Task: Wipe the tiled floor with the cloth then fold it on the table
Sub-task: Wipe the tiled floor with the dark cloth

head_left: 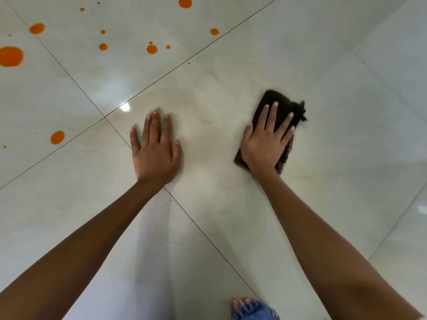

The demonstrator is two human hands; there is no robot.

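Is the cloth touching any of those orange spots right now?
No, the cloth under the right hand lies on bare tile, well apart from the orange spots.

No text, label, brand, number or sign can be read anywhere here.

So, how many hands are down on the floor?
2. The left hand lies flat on bare tile, left of centre. The right hand presses the cloth down, further right. Neither is hidden.
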